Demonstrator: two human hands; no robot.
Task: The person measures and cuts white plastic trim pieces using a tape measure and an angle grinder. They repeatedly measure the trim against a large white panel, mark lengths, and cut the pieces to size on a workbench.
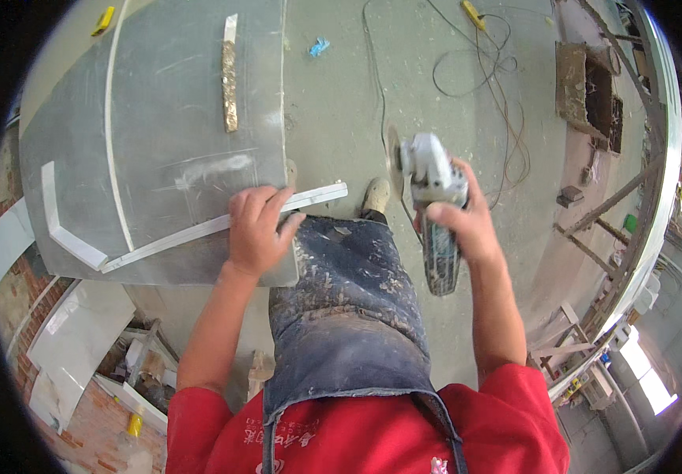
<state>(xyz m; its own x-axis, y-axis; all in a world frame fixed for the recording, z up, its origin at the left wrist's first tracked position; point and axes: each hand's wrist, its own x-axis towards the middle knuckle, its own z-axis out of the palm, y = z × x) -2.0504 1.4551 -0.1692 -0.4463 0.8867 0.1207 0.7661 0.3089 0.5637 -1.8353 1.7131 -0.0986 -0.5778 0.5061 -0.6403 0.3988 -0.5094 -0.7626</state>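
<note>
My left hand [260, 225] is closed round a long white strip [313, 197] with a thin line along it. That strip lies across the near side of a grey worktop [175, 95], its right end jutting past the edge. Gripped in my right hand [471, 217] is a grey-and-dark angle grinder [434, 174], held up off the worktop to the right of the strip. Its disc [393, 150] stands edge-on and looks blurred, apart from the strip. Shorter white strips [50, 197] meet at angles at the worktop's left, touching the long strip's far end.
A gold-brown strip [230, 83] with a white end lies on the worktop; a thin pale strip [109, 103] runs across it. Cables [507, 118] loop over the floor near a blue scrap [319, 47]. A worn box [582, 91] and a metal frame [633, 205] stand right.
</note>
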